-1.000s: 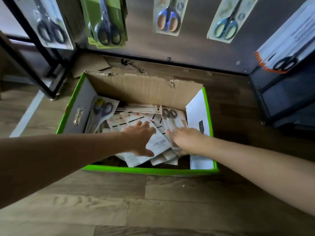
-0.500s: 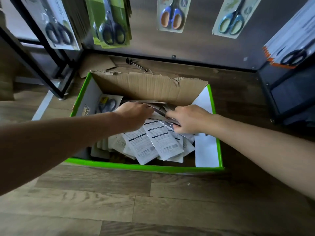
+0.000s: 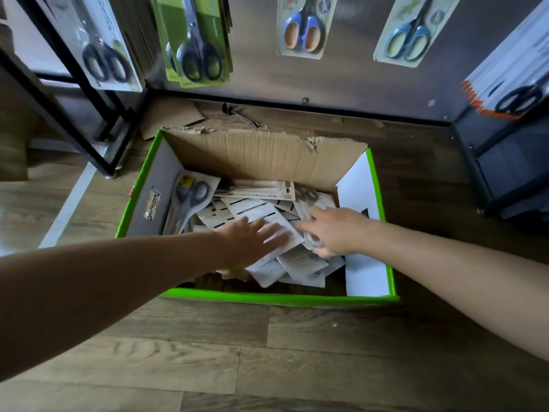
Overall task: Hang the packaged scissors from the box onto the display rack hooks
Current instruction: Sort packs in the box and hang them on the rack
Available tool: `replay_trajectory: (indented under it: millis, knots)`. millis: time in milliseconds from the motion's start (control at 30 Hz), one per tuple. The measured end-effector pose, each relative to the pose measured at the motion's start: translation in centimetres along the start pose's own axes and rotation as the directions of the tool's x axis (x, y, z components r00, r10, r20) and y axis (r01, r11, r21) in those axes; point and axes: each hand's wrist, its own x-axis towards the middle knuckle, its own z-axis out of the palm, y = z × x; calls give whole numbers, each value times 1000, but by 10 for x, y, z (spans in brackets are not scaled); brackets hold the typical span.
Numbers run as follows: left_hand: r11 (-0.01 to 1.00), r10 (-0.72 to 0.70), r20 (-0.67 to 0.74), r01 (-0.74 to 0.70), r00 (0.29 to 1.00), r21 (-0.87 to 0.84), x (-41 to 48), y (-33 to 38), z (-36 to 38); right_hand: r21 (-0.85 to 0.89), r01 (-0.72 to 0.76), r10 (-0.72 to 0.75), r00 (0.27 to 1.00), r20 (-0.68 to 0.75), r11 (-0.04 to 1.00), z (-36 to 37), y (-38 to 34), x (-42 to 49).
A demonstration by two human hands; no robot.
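Reaching into green-rimmed box (image 3: 267, 297) at frame centre — left grip (image 3: 252, 237) released, flat on white card backs of packaged scissors (image 3: 255, 211); right grip (image 3: 329, 230) curled round clear-fronted pack (image 3: 314, 246) just beside. Label print too blurred to read. Hung packs (image 3: 301, 25) on display rack (image 3: 350, 72) across top of frame.

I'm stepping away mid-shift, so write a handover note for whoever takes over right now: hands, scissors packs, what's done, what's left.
Left grip: open, flat on the white card-backed scissors packs in the green-rimmed cardboard box.
Right grip: fingers on a pack at the pile's right side; whether it holds it is unclear.
Done: several packs hang on the grey display rack, such as the green-carded pair.
Left: no pack lifted out; many lie in the box, including a dark-handled pair leaning on its left wall.
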Motion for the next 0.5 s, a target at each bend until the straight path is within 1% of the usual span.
replay_trajectory:
  millis: [67,133,200,233,300,400,467,500]
  knots:
    - [999,7,-89,-11,996,-42,7,4,-2,92,-2,-2,999,46,996,-6,10,-1]
    - [993,-82,-163,66,983,-101,13,13,-7,181,-20,8,998,68,983,-14,23,-4]
    - [983,-174,-160,160,972,-95,21,30,-9,275,-52,43,998,36,960,-22,35,-8]
    - [980,-194,-138,185,971,-74,27,39,-9,304,-69,67,998,16,950,-26,40,-8]
    - [968,-244,-113,234,963,-91,37,52,-12,324,-99,105,994,-2,941,-33,44,-9]
    - [946,-296,-189,260,936,-192,53,52,-20,334,-80,82,997,8,939,-33,41,-9]
    - [949,-294,-211,257,932,-183,65,52,-25,328,-56,60,998,-4,943,-26,40,-10]
    - [950,-296,-197,266,935,-165,71,53,-25,328,-53,63,998,-19,943,-22,40,-10]
